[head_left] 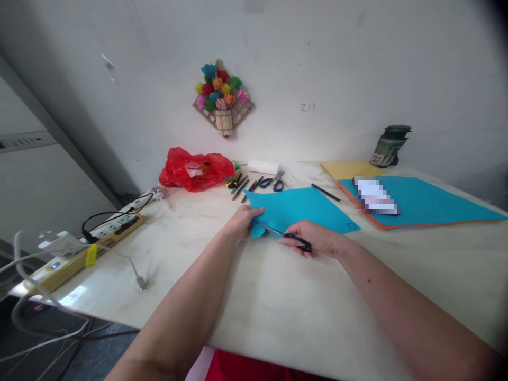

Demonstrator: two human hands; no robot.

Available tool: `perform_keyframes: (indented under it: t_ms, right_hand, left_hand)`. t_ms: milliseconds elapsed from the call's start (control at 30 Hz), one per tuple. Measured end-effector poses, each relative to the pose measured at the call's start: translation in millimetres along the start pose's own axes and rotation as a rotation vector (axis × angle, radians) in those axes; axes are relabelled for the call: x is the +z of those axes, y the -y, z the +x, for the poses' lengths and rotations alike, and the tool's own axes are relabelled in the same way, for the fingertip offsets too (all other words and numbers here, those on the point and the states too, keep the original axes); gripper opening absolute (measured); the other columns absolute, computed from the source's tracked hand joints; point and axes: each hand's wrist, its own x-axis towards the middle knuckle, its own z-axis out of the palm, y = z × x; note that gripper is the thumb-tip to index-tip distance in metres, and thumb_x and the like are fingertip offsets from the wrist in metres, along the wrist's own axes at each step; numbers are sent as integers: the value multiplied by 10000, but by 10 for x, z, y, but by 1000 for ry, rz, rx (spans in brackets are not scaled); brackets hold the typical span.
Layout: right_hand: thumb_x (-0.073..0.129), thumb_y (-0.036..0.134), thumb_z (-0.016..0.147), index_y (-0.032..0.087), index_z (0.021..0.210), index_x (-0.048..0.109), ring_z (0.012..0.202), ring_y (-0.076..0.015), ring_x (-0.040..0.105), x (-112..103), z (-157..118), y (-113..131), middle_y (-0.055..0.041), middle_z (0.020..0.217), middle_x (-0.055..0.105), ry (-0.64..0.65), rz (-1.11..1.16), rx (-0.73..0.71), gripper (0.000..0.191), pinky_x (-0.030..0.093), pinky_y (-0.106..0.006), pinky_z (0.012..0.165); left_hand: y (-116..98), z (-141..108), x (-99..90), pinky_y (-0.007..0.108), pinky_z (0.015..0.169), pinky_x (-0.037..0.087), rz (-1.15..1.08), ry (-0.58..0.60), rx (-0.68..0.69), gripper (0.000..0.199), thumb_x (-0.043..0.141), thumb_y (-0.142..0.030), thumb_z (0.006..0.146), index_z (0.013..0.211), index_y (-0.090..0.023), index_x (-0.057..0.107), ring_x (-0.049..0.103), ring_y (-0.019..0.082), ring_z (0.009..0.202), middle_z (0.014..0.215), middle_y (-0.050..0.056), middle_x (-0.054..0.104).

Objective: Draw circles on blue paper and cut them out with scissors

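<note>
A sheet of blue paper point(297, 206) lies over the middle of the table, with a small circle drawn near its right corner. My left hand point(243, 219) grips the sheet's left edge, thumb on top and fingers partly hidden. In my right hand point(309, 237) is a pair of black-handled scissors point(298, 241), fingers wrapped round the handles. Their blades point left toward my left hand and meet the paper's near edge. A small flap of the sheet hangs below the blades, close to my left fingers.
Behind the sheet lie blue-handled scissors point(272, 182), several pens, a white roll point(263, 167) and a red plastic bag point(194, 172). Rightward are a black pen point(327, 193), stacked coloured paper point(432, 203), a phone point(376, 196) and a bottle point(391, 146). A power strip point(115, 230) with cables lines the left edge.
</note>
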Motion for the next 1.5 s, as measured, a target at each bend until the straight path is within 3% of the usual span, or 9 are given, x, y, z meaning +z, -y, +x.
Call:
perform_keyframes:
  t_ms: [67, 167, 267, 400, 533, 767, 1000, 1500]
  right_hand:
    - [575, 496, 644, 168, 608, 440, 303, -32, 350, -4, -5, 6, 53, 435, 454, -8, 12, -8, 357, 258, -179, 327]
    - [569, 491, 652, 166, 617, 441, 305, -31, 350, -10, 0, 6, 54, 435, 450, -51, 52, -40, 351, 259, -179, 328]
    - [564, 497, 660, 161, 619, 445, 315, -31, 342, -15, 22, -12, 54, 438, 441, -112, 119, -101, 359, 273, -180, 334]
    - [574, 488, 660, 151, 673, 493, 339, -35, 362, -15, 55, -34, 45, 470, 460, -201, 187, -178, 347, 273, -173, 336]
    - [592, 457, 649, 143, 730, 530, 358, -42, 374, -7, 73, -31, 49, 471, 451, -282, 232, -174, 330, 272, -167, 330]
    - [577, 492, 656, 146, 736, 526, 346, -39, 390, -2, 90, -62, 47, 486, 481, -274, 237, -182, 359, 290, -172, 341]
    - [547, 515, 676, 151, 707, 495, 326, -37, 411, -21, 111, -122, 29, 515, 513, -247, 225, -203, 369, 187, -168, 281]
    - [563, 478, 650, 157, 633, 459, 333, -37, 377, 13, 52, -9, 45, 471, 462, -267, 318, -197, 339, 233, -170, 309]
  left_hand:
    - [-15, 0, -3, 232, 428, 428, 57, 20, 17, 200, 688, -266, 640, 668, -112, 563, 530, 132, 415, 469, 10, 545]
    - [-61, -1, -7, 215, 387, 395, 124, -60, 55, 281, 654, -393, 664, 621, -134, 553, 484, 111, 344, 388, -18, 472]
    - [-123, -21, -2, 241, 411, 431, 157, -107, 30, 305, 618, -429, 679, 671, -126, 579, 556, 157, 411, 483, 39, 566]
    - [-159, -79, 23, 287, 521, 496, 128, 4, -55, 264, 564, -351, 721, 734, -89, 599, 627, 214, 562, 665, 133, 646]
    - [-98, -110, 61, 287, 567, 507, 67, 125, 56, 181, 630, -270, 699, 722, -109, 552, 638, 199, 606, 720, 132, 660]
    - [-25, -84, 92, 275, 547, 505, 90, 94, 135, 233, 676, -273, 669, 678, -114, 507, 644, 199, 602, 702, 113, 661]
    - [-36, -105, 111, 246, 526, 499, 109, 137, 120, 205, 657, -253, 695, 695, -117, 503, 642, 176, 581, 691, 102, 668]
    - [-35, -122, 110, 255, 531, 513, 31, 171, 116, 208, 651, -218, 699, 664, -117, 472, 647, 185, 599, 683, 96, 666]
